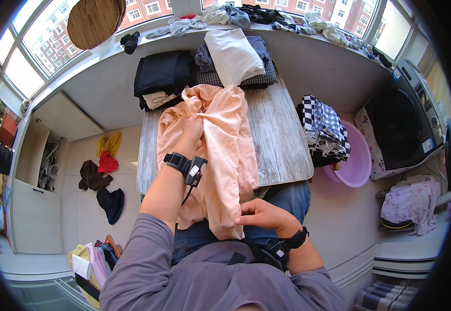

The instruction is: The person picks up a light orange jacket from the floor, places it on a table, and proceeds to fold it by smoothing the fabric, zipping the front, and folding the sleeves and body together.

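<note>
A peach-coloured cloth garment (229, 144) lies rumpled over the grey wood-grain table (282, 144), and its near end hangs over the table's front edge onto my lap. Near the garment's far part, my left hand (192, 134) grips a bunched fold of it in closed fingers. My right hand (266, 214) is at the near end, thumb and fingers pinching the fabric's right edge above my jeans. Parts of the garment's outline are hidden by my left forearm and by its own folds.
Behind the garment sit folded black clothes (163, 72) and a folded white cloth (235, 56) on a pile. Right of the table, checked fabric (324, 128) is stacked by a pink basin (359, 167). A navy cloth item (110, 206) lies on the left floor; socks (181, 27) line the windowsill.
</note>
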Available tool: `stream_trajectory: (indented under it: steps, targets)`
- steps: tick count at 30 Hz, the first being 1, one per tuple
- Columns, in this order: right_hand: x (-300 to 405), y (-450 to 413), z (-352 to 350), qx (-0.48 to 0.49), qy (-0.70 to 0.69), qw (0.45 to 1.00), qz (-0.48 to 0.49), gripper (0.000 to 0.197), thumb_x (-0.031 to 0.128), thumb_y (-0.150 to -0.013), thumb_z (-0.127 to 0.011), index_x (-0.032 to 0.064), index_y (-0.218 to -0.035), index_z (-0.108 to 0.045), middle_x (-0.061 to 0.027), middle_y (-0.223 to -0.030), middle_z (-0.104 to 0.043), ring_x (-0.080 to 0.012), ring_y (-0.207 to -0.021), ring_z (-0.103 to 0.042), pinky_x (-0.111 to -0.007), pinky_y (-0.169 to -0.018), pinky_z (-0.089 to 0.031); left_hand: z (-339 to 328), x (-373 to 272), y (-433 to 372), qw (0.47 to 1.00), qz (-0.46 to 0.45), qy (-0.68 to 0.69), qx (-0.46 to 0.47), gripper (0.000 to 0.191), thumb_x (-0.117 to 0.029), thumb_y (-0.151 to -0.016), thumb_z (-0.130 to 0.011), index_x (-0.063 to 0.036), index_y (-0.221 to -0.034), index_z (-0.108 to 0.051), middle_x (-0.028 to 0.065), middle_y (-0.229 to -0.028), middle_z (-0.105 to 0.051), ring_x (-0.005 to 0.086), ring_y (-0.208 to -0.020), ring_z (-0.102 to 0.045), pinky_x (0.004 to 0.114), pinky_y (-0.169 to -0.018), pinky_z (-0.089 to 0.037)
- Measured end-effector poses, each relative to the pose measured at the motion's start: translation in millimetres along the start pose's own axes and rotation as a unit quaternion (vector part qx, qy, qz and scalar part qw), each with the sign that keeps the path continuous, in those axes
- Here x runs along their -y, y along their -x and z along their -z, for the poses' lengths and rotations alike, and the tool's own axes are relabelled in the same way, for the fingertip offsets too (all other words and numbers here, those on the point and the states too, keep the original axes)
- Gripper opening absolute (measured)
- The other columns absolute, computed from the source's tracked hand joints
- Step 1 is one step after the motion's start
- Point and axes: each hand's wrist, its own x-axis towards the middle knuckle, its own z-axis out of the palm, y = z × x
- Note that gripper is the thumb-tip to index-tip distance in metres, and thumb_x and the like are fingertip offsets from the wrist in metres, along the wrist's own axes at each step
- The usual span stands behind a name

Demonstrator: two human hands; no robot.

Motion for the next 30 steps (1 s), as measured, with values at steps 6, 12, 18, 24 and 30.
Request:
stream_trajectory:
  steps: [6, 12, 18, 24, 30]
  targets:
    - [22.4, 1.8, 29.5, 0.072, 0.325, 0.942, -0.044, 0.03, 0.029, -0.09, -0.069, -0.0017, -0.091, -0.069, -0.0032, -0.073, -0.064, -0.0074, -0.072, -0.054, -0.027, -0.067, -0.046, 26.5, 23.6, -17.8, 0.996, -0.005, -0.084, 0.019, 0.02, -0.016, -0.098, -0.045, -0.0031, -0.106, -0.058, 0.008, -0.093, -0.065, 0.0174, -0.075, -0.061, 0.034, -0.064, -0.051]
    - [22.3, -75.4, 92.9, -0.325, 0.201, 0.921, 0.076, 0.026, 0.026, -0.093, -0.063, 0.0, -0.091, -0.065, -0.0028, -0.072, -0.062, -0.0095, -0.067, -0.056, -0.025, -0.062, -0.047, 29.6, 10.2, -12.4, 0.969, 0.072, -0.235, 0.035, 0.029, -0.033, -0.094, -0.055, -0.008, -0.107, -0.061, 0.0019, -0.081, -0.061, 0.0126, -0.062, -0.052, 0.031, -0.053, -0.042]
    - [35.6, -138.3, 132.1, -0.365, -0.089, 0.926, -0.044, 0.029, 0.027, -0.092, -0.058, -0.0015, -0.099, -0.062, -0.0057, -0.081, -0.066, -0.0144, -0.062, -0.058, -0.03, -0.057, -0.049, -5.9, -23.1, 15.3, 0.981, 0.151, 0.009, 0.125, 0.027, -0.017, -0.097, -0.054, 0.0007, -0.118, -0.058, 0.0114, -0.109, -0.067, 0.0218, -0.099, -0.066, 0.034, -0.087, -0.054]
    - [58.2, -155.3, 137.3, -0.274, -0.172, 0.938, -0.126, 0.062, 0.061, -0.096, -0.036, 0.0065, -0.1, -0.064, -0.0031, -0.085, -0.065, -0.0124, -0.064, -0.055, -0.026, -0.057, -0.044, -32.8, -43.9, 19.8, 0.946, 0.151, 0.105, 0.266, 0.038, -0.019, -0.101, -0.049, -0.0009, -0.135, -0.044, 0.0158, -0.128, -0.058, 0.0266, -0.113, -0.06, 0.04, -0.1, -0.049]
    - [68.6, -149.0, 137.4, -0.256, -0.088, 0.949, -0.16, 0.072, 0.067, -0.095, -0.028, 0.0057, -0.108, -0.063, -0.0037, -0.091, -0.067, -0.0158, -0.075, -0.059, -0.026, -0.068, -0.045, -47.9, -46.4, 12.3, 0.923, 0.117, 0.227, 0.288, 0.04, -0.023, -0.103, -0.044, 0.0007, -0.134, -0.045, 0.0159, -0.128, -0.058, 0.0268, -0.112, -0.06, 0.04, -0.1, -0.049]
